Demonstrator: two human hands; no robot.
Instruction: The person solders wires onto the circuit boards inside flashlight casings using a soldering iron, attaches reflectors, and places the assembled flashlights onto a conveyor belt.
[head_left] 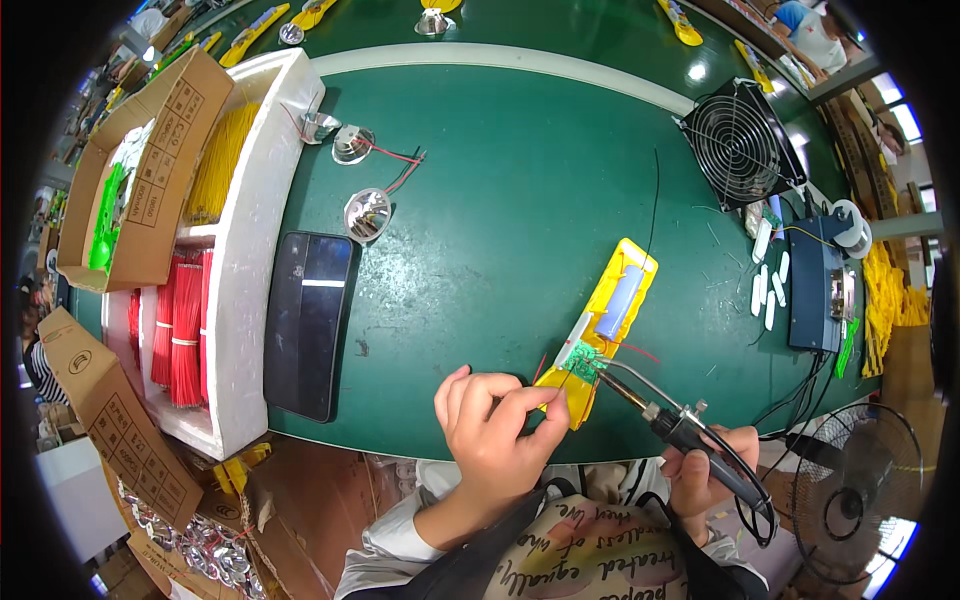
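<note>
On green counter (480,200), near the front edge: holding soldering iron (680,432) in right grip (703,470), aimed at circuit board (580,362) within yellow housing (602,295). Pinching narrowly with left grip (495,425) at housing's lower end; cannot tell on what.

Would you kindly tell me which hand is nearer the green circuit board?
Left. The left hand is close, at lower left of the circuit board; the right hand is farther, lower right, gripping a soldering iron.

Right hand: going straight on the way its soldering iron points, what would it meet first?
Probably the green circuit board in the yellow housing; the tip of the soldering iron appears at its edge, though depth is unclear.
</note>
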